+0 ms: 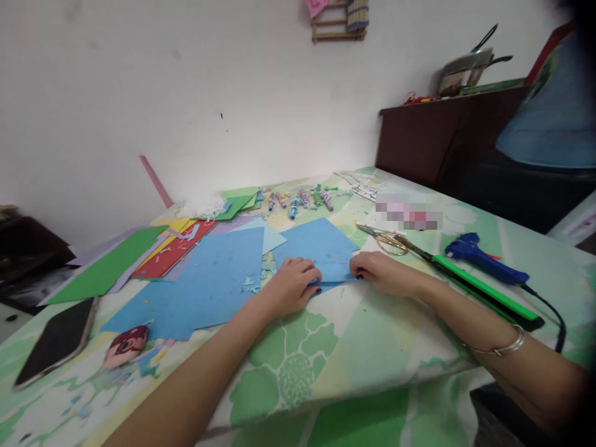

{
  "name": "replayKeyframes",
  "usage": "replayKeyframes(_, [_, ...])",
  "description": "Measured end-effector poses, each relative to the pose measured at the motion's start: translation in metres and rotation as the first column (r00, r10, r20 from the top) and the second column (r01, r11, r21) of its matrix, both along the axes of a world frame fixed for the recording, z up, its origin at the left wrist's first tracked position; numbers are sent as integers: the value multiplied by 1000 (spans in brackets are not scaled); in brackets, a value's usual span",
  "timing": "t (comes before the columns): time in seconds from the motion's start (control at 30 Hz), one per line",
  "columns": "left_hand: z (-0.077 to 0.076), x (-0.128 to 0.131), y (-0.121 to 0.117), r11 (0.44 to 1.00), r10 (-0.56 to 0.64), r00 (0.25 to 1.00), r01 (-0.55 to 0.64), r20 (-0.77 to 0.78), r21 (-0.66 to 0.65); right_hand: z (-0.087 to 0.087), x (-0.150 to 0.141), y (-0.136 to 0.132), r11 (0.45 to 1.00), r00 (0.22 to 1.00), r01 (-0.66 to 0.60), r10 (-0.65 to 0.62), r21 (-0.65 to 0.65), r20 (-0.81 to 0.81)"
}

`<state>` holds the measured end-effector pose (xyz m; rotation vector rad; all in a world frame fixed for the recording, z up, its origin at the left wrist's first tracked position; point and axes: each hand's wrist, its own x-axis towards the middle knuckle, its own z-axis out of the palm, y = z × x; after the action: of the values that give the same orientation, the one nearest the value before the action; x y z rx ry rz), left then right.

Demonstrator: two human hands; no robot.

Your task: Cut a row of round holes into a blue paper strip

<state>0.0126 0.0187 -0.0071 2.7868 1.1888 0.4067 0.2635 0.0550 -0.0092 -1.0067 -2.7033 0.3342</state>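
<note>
- Right hand (377, 272): thumb and fingers drawn together in a pinch on the near right edge of the blue sheet (314, 242); no gap shows between them.
- Left hand (293, 285): fingers curled over the sheet's near left edge, thumb close beneath; the edge appears pinched, though how firmly cannot be told.
- Blue sheet: flat on the tablecloth (298, 372) at its far part, with a narrow turned-up strip between the hands. Unequal pull from the two sides could skew this strip or crease it off line.
- Paper scraps (251, 285): just left of the sheet; any caught under the strip could leave a lump.
- Larger blue paper (218, 267): to the left, under the left forearm's far side; a sweep of that arm could shift it.
- Gold-handled scissors (393, 243) and green-and-black tool (484, 292): beyond and beside the right arm, within reach of a careless elbow.
- Blue glue gun (484, 257): farther right; its cord (554, 316) could snag the right forearm.
</note>
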Motion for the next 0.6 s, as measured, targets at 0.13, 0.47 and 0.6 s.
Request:
replayKeyframes(0.13, [-10, 8, 7, 1000, -4, 1000, 4, 31, 1, 3, -4, -5, 1000, 1000, -27, 27, 7, 0])
replayKeyframes(0.47, [-3, 8, 18, 987, 24, 998, -15, 57, -157, -2, -26, -9, 999, 1000, -12, 12, 52, 3])
replayKeyframes(0.6, [-1, 5, 23, 983, -5, 999, 11, 37, -184, -2, -27, 4, 999, 999, -44, 44, -16, -10])
